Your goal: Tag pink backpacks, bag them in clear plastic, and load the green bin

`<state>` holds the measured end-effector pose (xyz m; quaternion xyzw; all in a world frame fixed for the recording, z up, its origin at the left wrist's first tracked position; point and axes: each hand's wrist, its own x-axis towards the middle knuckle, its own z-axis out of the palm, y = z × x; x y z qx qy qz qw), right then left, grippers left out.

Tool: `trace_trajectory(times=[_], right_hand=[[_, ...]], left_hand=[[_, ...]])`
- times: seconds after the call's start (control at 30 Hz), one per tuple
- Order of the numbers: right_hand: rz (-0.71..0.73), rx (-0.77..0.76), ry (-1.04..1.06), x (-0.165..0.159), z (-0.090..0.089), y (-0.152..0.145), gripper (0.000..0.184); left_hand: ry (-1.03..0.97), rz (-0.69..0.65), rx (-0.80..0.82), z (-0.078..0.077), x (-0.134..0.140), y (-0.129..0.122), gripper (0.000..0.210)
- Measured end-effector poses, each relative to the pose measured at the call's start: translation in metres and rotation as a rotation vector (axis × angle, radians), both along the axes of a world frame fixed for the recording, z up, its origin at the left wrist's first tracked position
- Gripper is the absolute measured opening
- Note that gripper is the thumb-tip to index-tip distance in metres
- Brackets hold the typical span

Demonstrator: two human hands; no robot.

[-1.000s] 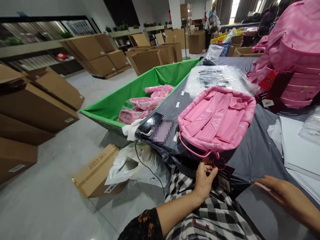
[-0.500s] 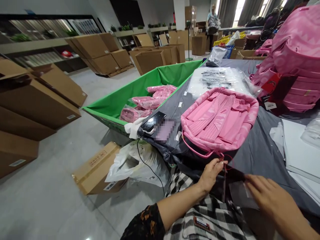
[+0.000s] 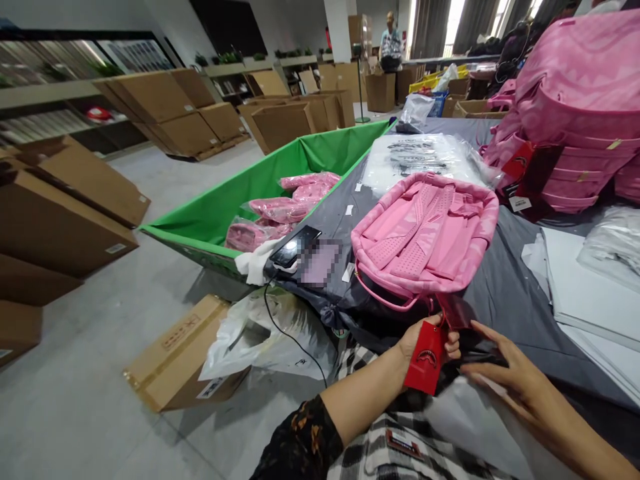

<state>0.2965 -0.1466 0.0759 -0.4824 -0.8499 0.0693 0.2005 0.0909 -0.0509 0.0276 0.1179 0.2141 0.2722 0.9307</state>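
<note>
A pink backpack (image 3: 425,233) lies with its straps up on the grey-covered table, close in front of me. At its near end my left hand (image 3: 413,337) is closed round the cord of a red hang tag (image 3: 427,358), which hangs across my fingers. A second, darker red tag (image 3: 456,312) sticks out beyond that hand. To its right, my right hand (image 3: 510,367) has thumb and fingers spread, near the dark tag. Below it is a blurred translucent plastic bag (image 3: 473,420); whether the fingers touch it I cannot tell.
Pink backpacks (image 3: 580,107) are piled at right. White plastic bags (image 3: 420,160) lie behind mine. A green bin (image 3: 200,217) holds wrapped pink items. Phones (image 3: 295,247) sit at the table's left edge, above a carton (image 3: 175,353). A person (image 3: 391,43) is far back.
The red tag now hangs face-out over my left hand; before, only a thin edge showed there. My right hand's fingers have spread. The view has shifted slightly right.
</note>
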Motion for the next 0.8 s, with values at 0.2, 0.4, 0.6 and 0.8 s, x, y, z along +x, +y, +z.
trace_trajectory(times=[0.2,0.4,0.6,0.8], right_hand=[[-0.053,0.215,-0.199,-0.013,-0.033,0.024,0.021],[-0.011,0.438,-0.326,0.001,-0.043,0.054,0.027],[0.027,0.599,-0.458,-0.003,-0.007,0.029,0.033],[-0.028,0.484,-0.335,-0.05,-0.009,-0.05,0.042]], left_hand=[[0.244,0.104,0.29,-0.021,0.001,-0.006,0.058],[-0.02,0.014,0.085,-0.021,-0.003,-0.007,0.045],[0.065,0.095,0.059,-0.022,-0.009,-0.008,0.042],[-0.09,0.294,-0.055,-0.019,0.006,-0.008,0.055]])
